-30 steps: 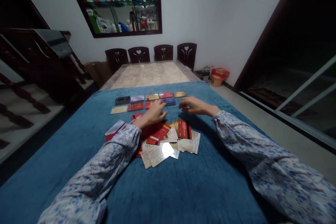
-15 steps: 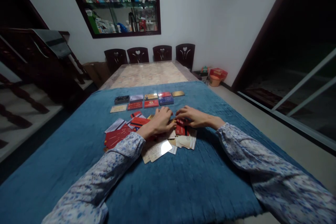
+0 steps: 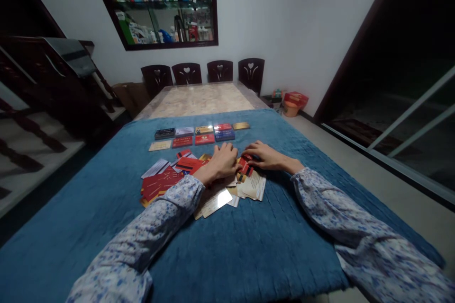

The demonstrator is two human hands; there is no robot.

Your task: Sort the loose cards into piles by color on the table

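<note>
A loose heap of cards (image 3: 161,183), in red, cream, white and gold, lies spread on the blue cloth (image 3: 227,255). Over its middle is my left hand (image 3: 223,163), palm down with curled fingers; whatever is under its fingertips is hidden. My right hand (image 3: 266,156) pinches a red card (image 3: 245,166) with a dark stripe at the heap's right side, tilted against the cards below. Cream cards (image 3: 254,186) lie under that card. Beyond the heap, neat stacks stand in two rows, among them a black stack (image 3: 165,134), a blue stack (image 3: 225,135) and a gold stack (image 3: 241,126).
The table's bare marbled end (image 3: 209,97) lies past the cloth, with several dark chairs (image 3: 220,72) behind it. A glass-shelved cabinet (image 3: 163,4) is set in the wall. On the floor at right stands an orange bucket (image 3: 291,109) with a red box on it.
Both my hands have come down and back from the stacks to the heap, the right one moving close to the left. The striped red card has been tilted up in my right fingers.
</note>
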